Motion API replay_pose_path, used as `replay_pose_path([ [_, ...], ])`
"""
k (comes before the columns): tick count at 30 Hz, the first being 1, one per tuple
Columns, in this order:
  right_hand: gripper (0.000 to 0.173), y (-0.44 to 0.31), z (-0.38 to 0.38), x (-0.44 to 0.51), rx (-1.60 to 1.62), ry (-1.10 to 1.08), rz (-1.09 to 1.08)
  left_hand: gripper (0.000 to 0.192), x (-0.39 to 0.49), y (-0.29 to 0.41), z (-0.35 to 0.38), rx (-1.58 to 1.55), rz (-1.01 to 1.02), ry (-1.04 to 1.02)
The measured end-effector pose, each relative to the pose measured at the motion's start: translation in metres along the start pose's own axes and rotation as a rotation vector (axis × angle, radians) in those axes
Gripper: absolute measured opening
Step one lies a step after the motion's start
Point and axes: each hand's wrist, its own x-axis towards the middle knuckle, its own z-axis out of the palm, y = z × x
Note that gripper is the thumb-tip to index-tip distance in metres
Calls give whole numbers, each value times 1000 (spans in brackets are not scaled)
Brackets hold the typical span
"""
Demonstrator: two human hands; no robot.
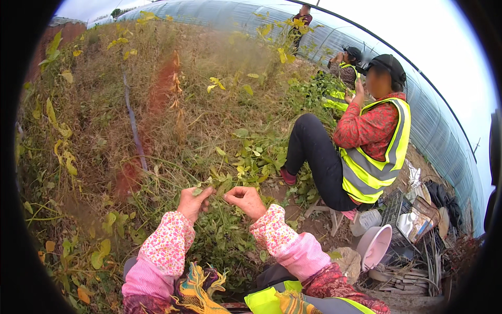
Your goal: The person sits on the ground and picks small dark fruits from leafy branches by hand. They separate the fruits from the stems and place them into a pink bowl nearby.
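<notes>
My left hand [196, 203] is closed around a green plant stem [176, 165], and a pale leaf shows at its thumb. Close to its right, my right hand [246, 201] has thumb and forefinger pinched together; whether something small is between them is too fine to see. A narrow gap separates the two hands. Below and between them spreads a mass of leafy green plants [219, 235]. More broad yellow-green leaves [251, 161] grow just beyond my fingers. Floral sleeve covers with pink striped fabric reach to both wrists.
At the right, a person [376, 145] in a reflective vest sits on a low stool [333, 219]. Two more people are farther back. A pink basin [374, 247], a plastic jug [365, 223] and a black crate [392, 212] lie beside plastic greenhouse sheeting [439, 129]. Dry weeds [98, 117] stand left.
</notes>
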Motion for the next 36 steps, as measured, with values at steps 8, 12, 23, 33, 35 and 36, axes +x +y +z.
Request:
replay_pose_path([
  [8,21,-107,-31,-18,506,66,-180,21,12,50,-4,-315,122,-81],
  [12,21,-186,-19,-65,527,-241,-514,21,18,65,-15,-408,185,-51],
  [23,29,-255,10,-103,429,-908,-980,25,22,62,-18,-392,192,-41],
  [33,29,-215,-17,-109,345,-15,-654,22,6,79,-19,-449,293,-50],
  [35,31,-197,-26,-88,375,140,-612,25,1,83,-16,-371,324,-173],
  [36,33,-186,-30,-79,403,207,-533,26,-2,84,-14,-352,323,-184],
])
